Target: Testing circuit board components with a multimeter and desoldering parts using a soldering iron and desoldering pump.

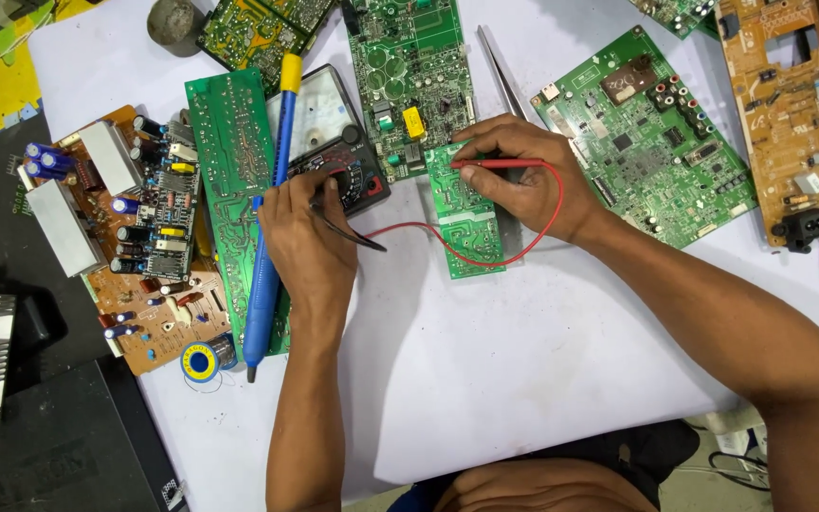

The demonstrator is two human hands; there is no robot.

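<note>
Both hands work over the white table (pixel 523 379), each closed on a meter probe. Our right hand (pixel 523 180) pinches the red probe (pixel 495 164) and lays it almost flat, tip pointing left onto the far part of the small green board (pixel 466 228), so the point can rest on a pad while the palm steadies on the board's right edge. Its red lead (pixel 533 237) loops near and left, back toward the meter (pixel 334 142). Our left hand (pixel 305 228) is closed around the black probe (pixel 353 235), whose tip points right, short of the small board; the knuckles sit on the meter's near edge, hiding part of its dial. The meter lies just far of that hand, face up, where we can read it between the hands.

Left of the left hand a blue desoldering pump (pixel 267 265) lies along a long green board (pixel 229 171), within easy reach. Tweezers (pixel 500 66) lie far of the right hand, and a solder spool (pixel 201 361) sits near the pump's tip.
</note>
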